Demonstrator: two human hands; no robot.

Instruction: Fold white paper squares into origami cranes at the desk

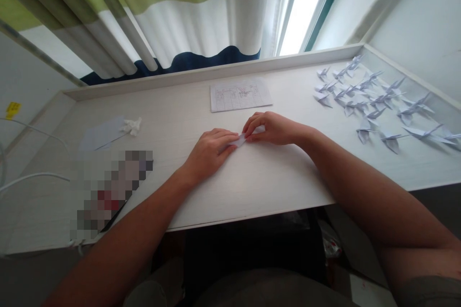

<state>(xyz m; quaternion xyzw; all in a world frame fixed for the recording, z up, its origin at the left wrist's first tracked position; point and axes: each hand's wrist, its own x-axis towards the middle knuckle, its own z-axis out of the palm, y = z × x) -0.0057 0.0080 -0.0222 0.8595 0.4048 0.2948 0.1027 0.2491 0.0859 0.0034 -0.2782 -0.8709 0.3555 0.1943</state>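
Observation:
A small folded piece of white paper point(240, 140) lies between my two hands, just above the middle of the desk. My left hand point(212, 149) pinches its left end between thumb and fingers. From the other side my right hand point(268, 128) grips the right end with thumb and fingertips. Much of the paper is hidden by my fingers. Beyond my hands a printed form sheet point(240, 96) with a table and handwriting lies flat. Several folded white paper cranes point(374, 100) stand in a group to the right.
On the left are flat sheets of paper point(103, 133), a crumpled tissue point(132, 126) and a blurred-out phone-like object point(115, 192). White cables point(36, 175) run at the left edge. A raised rim point(216, 71) borders the white desk point(173, 110), with a curtain point(201, 14) behind.

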